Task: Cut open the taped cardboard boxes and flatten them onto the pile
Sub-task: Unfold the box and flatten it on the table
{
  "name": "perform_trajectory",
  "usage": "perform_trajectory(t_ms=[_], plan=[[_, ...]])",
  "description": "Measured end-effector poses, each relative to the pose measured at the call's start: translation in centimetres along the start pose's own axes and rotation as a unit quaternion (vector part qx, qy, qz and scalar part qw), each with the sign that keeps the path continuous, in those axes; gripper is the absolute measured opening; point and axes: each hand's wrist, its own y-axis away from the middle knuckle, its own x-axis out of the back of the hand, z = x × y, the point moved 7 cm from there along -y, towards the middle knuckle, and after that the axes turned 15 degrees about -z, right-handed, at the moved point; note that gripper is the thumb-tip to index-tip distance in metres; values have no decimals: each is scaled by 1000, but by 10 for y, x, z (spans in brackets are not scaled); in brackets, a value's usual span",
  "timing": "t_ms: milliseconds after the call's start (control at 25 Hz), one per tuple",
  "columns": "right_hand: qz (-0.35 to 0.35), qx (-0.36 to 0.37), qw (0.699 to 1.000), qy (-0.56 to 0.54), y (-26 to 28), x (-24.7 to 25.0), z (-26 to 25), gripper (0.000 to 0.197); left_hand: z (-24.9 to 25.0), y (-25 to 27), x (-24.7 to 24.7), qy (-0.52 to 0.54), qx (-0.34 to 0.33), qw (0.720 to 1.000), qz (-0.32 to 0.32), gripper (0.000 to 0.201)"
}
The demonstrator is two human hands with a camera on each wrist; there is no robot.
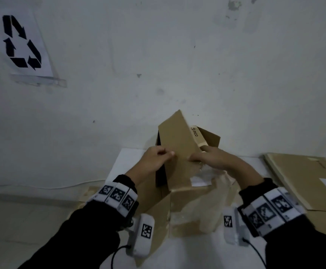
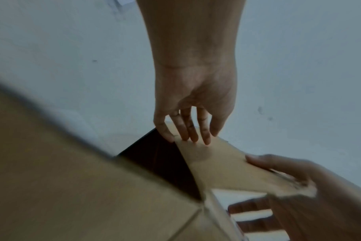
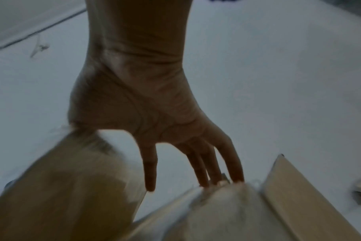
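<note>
One white wall (image 1: 177,55) fills the upper part of the head view, with one printed recycling sign (image 1: 23,42) taped to it at about ten o'clock.

One pile of flattened cardboard (image 1: 303,181) lies at three o'clock on a white surface; how many sheets are in it cannot be counted.

One cardboard box (image 1: 179,152) stands at the centre of the view, tilted, its top flaps open and a dark inside showing on its left. A small printed logo runs along its upper right edge. More loose cardboard (image 1: 158,220) lies below it towards six o'clock, and what seems to be clear plastic wrap (image 1: 206,177) sits just right of the box; the blur makes it hard to be sure.

Two hands work the box. The left hand (image 1: 156,158), at nine o'clock of the box, has its grip pinching the left edge of the raised flap, thumb on one side and fingers on the face. The right hand (image 1: 214,156), at three o'clock, has its grip on the flap's right edge, thumb on the flap's face and fingers behind it.

Each wrist wears one band of black-and-white markers (image 1: 117,197).
</note>
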Motion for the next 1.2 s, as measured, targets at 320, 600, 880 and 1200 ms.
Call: perform_trajectory(t_ms=[320,600,880,1200], plan=[[-41,-80,957,-277,-35,10,55,86,-42,-37,26,178,162,970,-43,121],[32,-122,917,-378,-78,12,121,87,-32,-52,32,168,132,975,-63,120],[25,-49,935,-349,-69,1,92,38,-23,-50,36,131,99,986,-31,110],[289,-99,952,13,37,110,54,28,4,-54,21,59,52,995,-57,73]])
